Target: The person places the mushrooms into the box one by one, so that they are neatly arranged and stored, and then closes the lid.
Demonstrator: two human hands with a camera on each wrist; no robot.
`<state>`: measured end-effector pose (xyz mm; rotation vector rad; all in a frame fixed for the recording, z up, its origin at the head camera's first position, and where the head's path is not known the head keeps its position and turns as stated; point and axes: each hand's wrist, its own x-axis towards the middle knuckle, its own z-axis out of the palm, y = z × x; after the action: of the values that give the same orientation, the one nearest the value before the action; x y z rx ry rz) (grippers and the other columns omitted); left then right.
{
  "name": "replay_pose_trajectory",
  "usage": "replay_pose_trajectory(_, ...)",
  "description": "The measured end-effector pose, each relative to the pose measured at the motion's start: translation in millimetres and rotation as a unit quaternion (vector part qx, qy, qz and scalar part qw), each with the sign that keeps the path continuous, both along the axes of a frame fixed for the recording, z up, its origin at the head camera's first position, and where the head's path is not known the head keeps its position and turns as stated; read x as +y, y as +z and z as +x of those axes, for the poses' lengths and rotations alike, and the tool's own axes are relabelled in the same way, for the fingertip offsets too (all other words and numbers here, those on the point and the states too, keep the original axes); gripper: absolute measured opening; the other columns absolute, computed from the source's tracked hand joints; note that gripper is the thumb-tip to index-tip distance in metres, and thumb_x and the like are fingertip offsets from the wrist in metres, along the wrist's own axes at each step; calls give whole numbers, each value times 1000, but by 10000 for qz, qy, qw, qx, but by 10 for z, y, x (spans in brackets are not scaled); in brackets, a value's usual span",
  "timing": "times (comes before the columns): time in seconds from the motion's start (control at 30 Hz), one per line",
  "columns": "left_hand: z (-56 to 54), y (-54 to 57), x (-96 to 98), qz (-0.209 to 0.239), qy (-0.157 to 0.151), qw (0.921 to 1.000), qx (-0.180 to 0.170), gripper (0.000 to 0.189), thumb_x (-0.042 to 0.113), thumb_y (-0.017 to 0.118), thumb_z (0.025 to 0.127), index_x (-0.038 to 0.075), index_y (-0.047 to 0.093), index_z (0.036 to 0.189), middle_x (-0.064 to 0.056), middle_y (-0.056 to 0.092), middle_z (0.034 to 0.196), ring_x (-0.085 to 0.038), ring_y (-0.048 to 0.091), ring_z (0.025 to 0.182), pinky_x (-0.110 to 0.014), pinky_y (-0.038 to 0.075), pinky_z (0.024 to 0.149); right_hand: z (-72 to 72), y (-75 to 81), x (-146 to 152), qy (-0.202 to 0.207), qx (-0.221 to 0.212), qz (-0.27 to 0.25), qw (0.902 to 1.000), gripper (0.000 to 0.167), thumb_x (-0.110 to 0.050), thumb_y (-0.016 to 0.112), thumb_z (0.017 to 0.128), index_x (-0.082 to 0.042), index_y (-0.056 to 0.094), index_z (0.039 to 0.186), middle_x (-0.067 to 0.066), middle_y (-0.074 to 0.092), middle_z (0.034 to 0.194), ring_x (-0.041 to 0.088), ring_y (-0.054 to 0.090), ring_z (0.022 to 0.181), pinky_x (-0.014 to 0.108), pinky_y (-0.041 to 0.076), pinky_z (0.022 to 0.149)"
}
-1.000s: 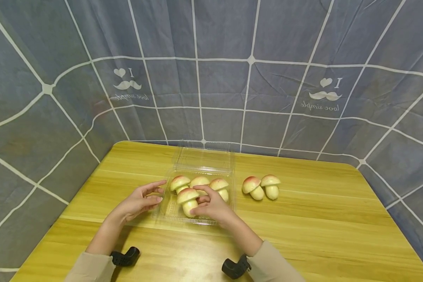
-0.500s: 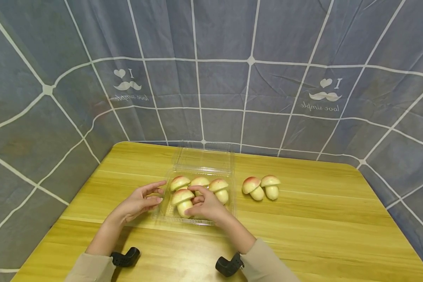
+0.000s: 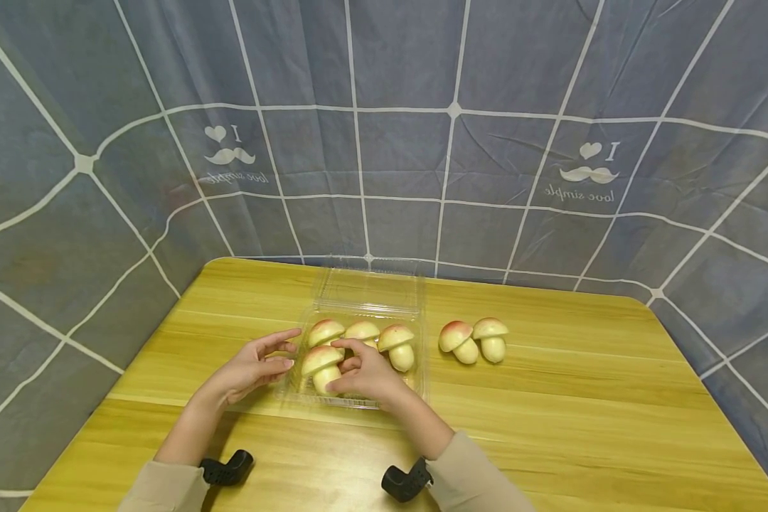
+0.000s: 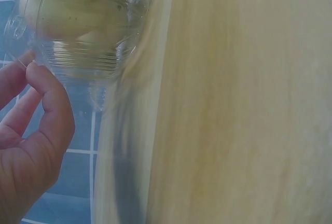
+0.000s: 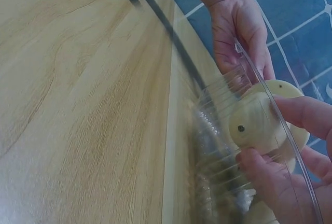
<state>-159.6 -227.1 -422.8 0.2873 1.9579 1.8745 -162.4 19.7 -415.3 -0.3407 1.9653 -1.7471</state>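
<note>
My right hand (image 3: pixel 372 373) pinches a toy mushroom (image 3: pixel 321 360) with a pale yellow stem and a red-tinged cap, at the front left of a clear plastic clamshell box (image 3: pixel 368 288). In the right wrist view, thumb and fingers lie on either side of its stem (image 5: pixel 254 123), seen through the box wall. Behind it in the box are a left mushroom (image 3: pixel 325 331), a middle mushroom (image 3: pixel 362 330), partly hidden by my fingers, and a right mushroom (image 3: pixel 397 343). My left hand (image 3: pixel 252 366) is at the box's left side, fingers loosely bent, fingertips right at the rim.
Two more toy mushrooms (image 3: pixel 457 341) lie side by side on the wooden table (image 3: pixel 582 398), right of the box. The box lid is folded back, away from me. A grey-blue cloth (image 3: pixel 409 149) with white lines hangs behind the table and at its sides.
My right hand has moved left inside the box with the mushroom, bringing it toward the front left corner. The left hand has stayed at the box's side.
</note>
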Motion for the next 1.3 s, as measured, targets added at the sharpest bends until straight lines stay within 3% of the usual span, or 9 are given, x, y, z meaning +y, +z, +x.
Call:
replay_pose_trajectory(0.37,-25,-24,-8,56,-63,10000,48,65,5,56,92,-4,21,146,-18,36,119,-10,48,75,-23,43,63,-2,14,-61,25,27,29,10000,69,5,75,71,-11,48,133,12,61,94,23,64,83,37,53,71)
replay_pose_trajectory(0.87,-41,-44,-6,59,-21,10000,17,65,7,57,92,-2,21,146,-19,36,122,-11,50,80,-23,45,65,-36,-20,-118,29,-4,26,10000,71,11,73,69,-9,48,133,15,58,92,22,62,77,32,52,65)
replay_pose_trajectory(1.3,-16,-38,-18,90,-49,9999,33,66,7,57,92,-3,21,146,-20,36,121,-13,49,80,-23,44,64,-21,-46,-134,-17,149,332,9993,69,10,75,68,-10,52,129,14,58,89,21,61,74,31,50,62)
